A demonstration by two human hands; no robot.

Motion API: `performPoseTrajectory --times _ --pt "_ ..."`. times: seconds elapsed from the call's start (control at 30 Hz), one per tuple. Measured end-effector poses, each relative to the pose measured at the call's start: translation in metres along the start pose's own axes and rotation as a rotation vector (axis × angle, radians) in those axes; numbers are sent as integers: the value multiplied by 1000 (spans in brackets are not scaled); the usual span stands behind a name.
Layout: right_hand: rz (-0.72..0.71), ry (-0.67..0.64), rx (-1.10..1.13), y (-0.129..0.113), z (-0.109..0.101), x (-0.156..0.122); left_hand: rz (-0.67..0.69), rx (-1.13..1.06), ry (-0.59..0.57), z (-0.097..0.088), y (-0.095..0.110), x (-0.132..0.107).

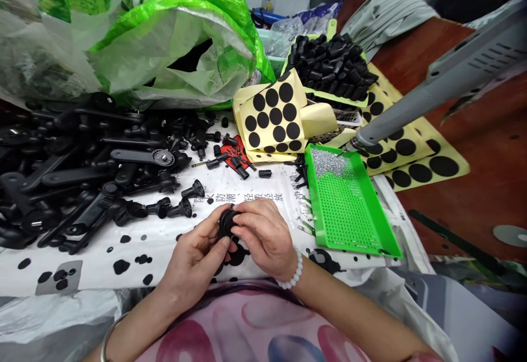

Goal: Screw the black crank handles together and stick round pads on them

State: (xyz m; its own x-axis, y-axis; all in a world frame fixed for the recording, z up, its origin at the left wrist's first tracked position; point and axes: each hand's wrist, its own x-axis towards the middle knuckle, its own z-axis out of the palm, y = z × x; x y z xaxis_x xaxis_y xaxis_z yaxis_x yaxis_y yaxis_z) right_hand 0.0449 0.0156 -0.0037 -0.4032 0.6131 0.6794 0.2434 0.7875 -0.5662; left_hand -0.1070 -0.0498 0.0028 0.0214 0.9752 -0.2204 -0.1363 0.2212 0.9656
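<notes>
Both my hands meet at the table's near edge around one small round black plastic part (226, 222). My left hand (196, 256) grips it from below with curled fingers. My right hand (264, 237), with a white bead bracelet on its wrist, pinches the part's top with fingertips pressed together. Just past my hands lie loose black knob-shaped pieces (193, 190). A yellow sheet of round black stickers (273, 116) stands propped further back.
A big heap of black plastic arms (82, 170) fills the left. A green perforated tray (349, 208) with small metal bits lies to the right. Behind are a bin of black tubes (331, 65), green and clear plastic bags (173, 38), and a grey lamp arm (432, 87).
</notes>
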Motion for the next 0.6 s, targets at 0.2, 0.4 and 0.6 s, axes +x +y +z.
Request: performPoseTrajectory --times 0.2,0.4,0.6 --pt "98 18 75 0 -2 1 -44 29 -14 1 0 1" --pt "116 11 156 0 -4 4 -13 66 38 5 7 3" --pt "2 -5 55 0 -4 3 -19 105 47 7 7 4"
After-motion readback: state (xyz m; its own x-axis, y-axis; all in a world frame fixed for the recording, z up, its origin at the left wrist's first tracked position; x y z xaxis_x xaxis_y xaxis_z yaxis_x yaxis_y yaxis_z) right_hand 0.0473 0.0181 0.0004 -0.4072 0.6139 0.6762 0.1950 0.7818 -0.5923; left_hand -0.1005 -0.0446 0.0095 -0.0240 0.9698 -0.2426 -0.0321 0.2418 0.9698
